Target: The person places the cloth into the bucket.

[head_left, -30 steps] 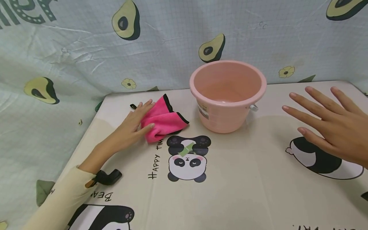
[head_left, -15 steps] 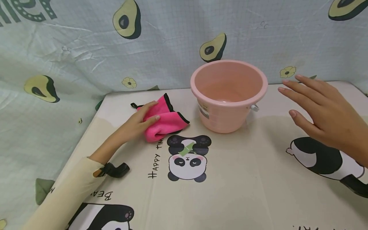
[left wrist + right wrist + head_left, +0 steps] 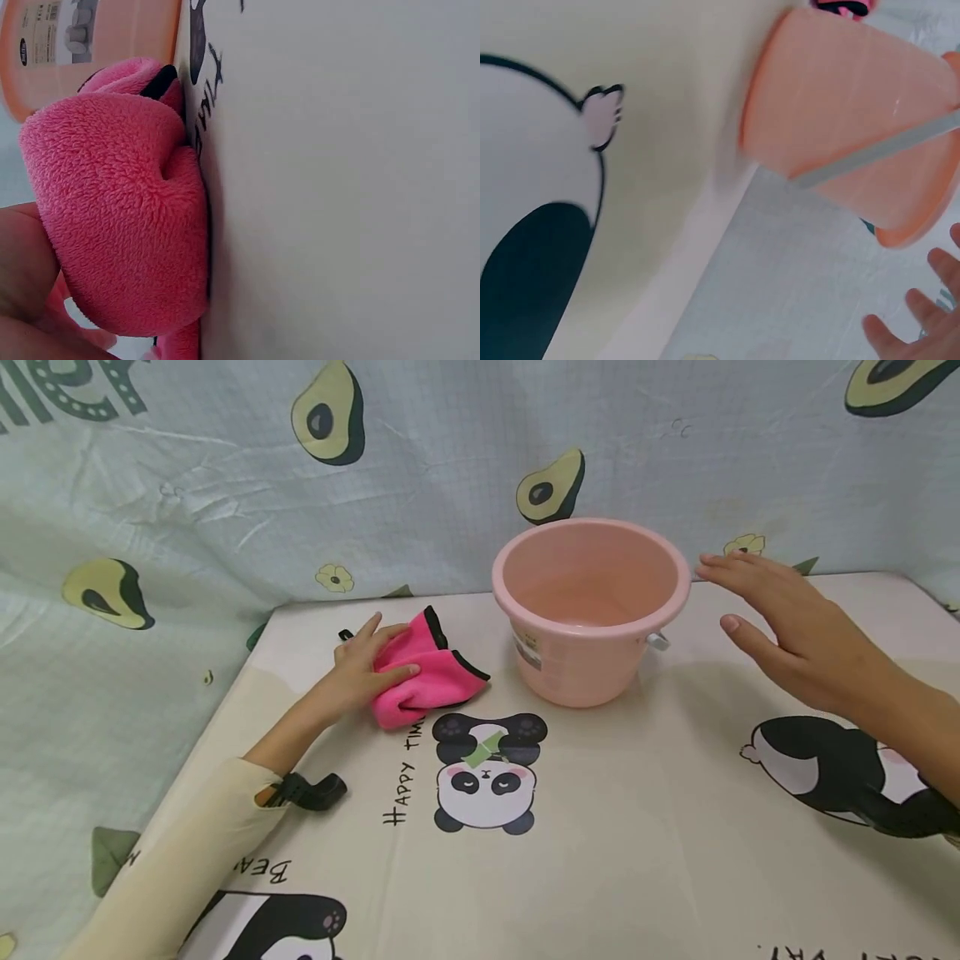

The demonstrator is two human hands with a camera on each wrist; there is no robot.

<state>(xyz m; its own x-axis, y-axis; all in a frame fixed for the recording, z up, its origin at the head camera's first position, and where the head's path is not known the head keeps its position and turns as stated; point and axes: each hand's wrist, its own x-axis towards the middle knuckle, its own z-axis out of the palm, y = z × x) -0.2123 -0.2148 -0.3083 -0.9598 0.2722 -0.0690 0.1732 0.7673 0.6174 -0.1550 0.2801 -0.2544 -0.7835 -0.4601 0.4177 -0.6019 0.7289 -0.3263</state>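
Observation:
In the head view a bright pink towel with black edging lies bunched on the table, left of a pink bucket. My left hand grips the towel's left side, thumb on the near side and fingers on top. The left wrist view shows the plush towel bulging beside my thumb; some fingertips are partly hidden behind it. My right hand is in the air just right of the bucket's rim, apart from it, with fingers extended and thumb spread. In the right wrist view its fingers hold nothing.
A panda-print cover lies over the table. Behind hangs an avocado-print curtain, close to the bucket's back. A grey-white handle hangs along the bucket's side.
My left hand has moved slightly right and gathered the towel between thumb and fingers. My right hand has come left towards the bucket's rim, its spread fingers drawing together. The bucket stays put.

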